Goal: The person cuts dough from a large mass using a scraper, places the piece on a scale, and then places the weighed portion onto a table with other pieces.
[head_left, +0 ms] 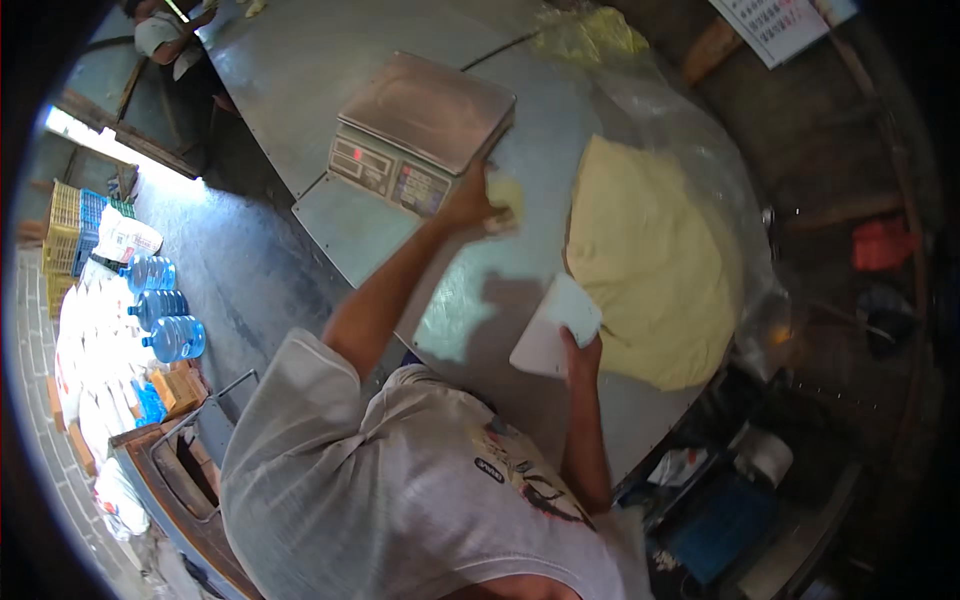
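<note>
A large mound of pale yellow dough [650, 270] lies on the metal table [450, 310], to the right. My left hand [470, 205] is beside the front right corner of a digital scale [425, 110], its fingers curled round a small pale piece of dough [507, 195]; motion blurs its edges. Lower down, close to the mound's left side, my right hand [582, 355] grips a flat white dough scraper [548, 330]. Nothing rests on the scale's steel plate.
Clear plastic sheeting [745, 190] runs along the dough's far and right side. At the upper left stands another person [168, 40]. Blue water bottles [172, 338], white sacks [95, 345] and stacked crates [75, 230] are on the floor at left. A blue-topped item [725, 530] sits at lower right.
</note>
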`<move>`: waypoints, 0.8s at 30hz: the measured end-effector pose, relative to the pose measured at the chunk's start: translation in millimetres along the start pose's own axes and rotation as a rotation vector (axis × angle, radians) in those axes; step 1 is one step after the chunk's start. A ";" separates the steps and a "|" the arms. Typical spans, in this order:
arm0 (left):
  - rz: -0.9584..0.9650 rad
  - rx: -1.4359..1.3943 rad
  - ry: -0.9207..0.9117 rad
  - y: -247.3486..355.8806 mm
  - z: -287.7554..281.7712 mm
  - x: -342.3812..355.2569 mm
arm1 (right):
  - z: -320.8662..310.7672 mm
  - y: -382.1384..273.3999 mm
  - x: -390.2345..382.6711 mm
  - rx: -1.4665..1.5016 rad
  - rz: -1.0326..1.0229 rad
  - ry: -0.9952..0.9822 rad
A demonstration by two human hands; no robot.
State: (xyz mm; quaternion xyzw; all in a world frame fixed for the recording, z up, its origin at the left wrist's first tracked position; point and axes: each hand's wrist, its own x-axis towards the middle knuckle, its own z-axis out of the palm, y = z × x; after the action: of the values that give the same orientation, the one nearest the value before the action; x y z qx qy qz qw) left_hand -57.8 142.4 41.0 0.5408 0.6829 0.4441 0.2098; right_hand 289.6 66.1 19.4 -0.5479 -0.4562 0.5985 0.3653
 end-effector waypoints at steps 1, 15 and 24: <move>-0.161 -0.063 -0.051 -5.6 -40.0 40.9 | -9.6 9.2 -8.7 0.033 -0.024 0.003; -0.021 -0.212 -0.587 52.7 171.9 -175.1 | -37.8 -61.2 -62.5 -0.540 -0.201 0.299; -0.061 0.481 -0.208 17.9 109.5 -162.5 | 51.4 7.6 9.1 -0.727 -0.108 0.081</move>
State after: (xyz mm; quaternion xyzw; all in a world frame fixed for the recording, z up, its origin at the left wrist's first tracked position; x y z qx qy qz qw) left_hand 89.2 34.0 -32.3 0.5971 0.7595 0.2045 0.1574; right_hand 238.1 64.7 8.4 -0.6402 -0.6525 0.3551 0.1958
